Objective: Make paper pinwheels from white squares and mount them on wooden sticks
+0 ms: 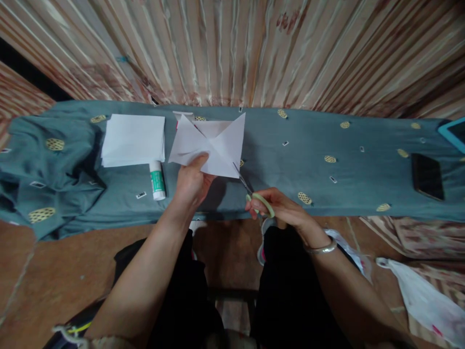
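My left hand [195,179] pinches a white sheet of paper [218,152] by its near edge, thumb on top. Cuts run from the paper's corners toward its middle, and its upper flaps stand apart. In my right hand [278,206] is a pair of scissors [269,207] with light green handles, fingers in the loops. The blades meet the paper at its lower right corner. Left of the paper lies a stack of white paper [133,139]. A glue stick [157,181] with a green label rests just below that stack.
A blue-green cloth with pineapple prints [312,179] covers the long narrow surface. A dark phone [427,176] and a blue-edged tablet [456,133] lie at the right. Bunched cloth [54,169] is at the left; a pleated curtain [236,53] hangs behind. Plastic bags [421,295] are on the floor.
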The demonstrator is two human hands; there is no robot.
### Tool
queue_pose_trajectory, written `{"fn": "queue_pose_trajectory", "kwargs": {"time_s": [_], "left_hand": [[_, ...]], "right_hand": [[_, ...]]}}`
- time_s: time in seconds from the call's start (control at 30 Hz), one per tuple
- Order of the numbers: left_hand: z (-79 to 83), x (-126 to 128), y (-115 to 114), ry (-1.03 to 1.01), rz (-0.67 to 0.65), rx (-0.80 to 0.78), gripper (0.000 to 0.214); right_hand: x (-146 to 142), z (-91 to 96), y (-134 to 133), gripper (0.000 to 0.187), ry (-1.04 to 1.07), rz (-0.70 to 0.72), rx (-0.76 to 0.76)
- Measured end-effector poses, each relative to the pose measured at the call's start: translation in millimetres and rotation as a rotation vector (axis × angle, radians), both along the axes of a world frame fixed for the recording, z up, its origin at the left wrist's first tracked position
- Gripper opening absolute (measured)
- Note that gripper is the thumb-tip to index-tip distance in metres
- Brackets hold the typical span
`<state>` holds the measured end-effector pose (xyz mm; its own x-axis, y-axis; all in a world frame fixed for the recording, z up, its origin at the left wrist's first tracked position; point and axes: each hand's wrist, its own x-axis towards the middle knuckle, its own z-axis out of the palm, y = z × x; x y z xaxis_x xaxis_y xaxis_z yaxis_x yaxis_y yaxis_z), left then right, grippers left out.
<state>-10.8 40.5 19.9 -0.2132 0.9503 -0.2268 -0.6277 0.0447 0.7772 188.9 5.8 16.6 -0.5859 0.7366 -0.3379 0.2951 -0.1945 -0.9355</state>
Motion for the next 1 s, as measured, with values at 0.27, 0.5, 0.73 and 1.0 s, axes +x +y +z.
{"fn": "queue_pose_trajectory", "kwargs": {"time_s": [0.27, 0.5, 0.73, 1.0], "left_hand": [[0.4, 1.0, 0.3, -0.02, -0.013, 0.016, 0.038], [2.1, 2.1, 0.4, -0.03, -0.006, 0.012, 0.048], [3.6, -0.1, -0.2, -0.051, 0.002, 0.002, 0.05], [4.5, 1.1, -1.0, -0.022, -0.015, 0.004, 0.046]], "right_hand": [[-0.9, -0.9, 0.3, 0.053, -0.002, 0.006, 0.037], [-0.2, -2.9, 0.9, 0.051, -0.03, 0.018, 0.018], [1.5, -5.6, 0.7, 0.051, -0.038, 0.019, 0.008], [0.0, -3.9, 1.5, 0.056, -0.065, 0.041, 0.016]]}}
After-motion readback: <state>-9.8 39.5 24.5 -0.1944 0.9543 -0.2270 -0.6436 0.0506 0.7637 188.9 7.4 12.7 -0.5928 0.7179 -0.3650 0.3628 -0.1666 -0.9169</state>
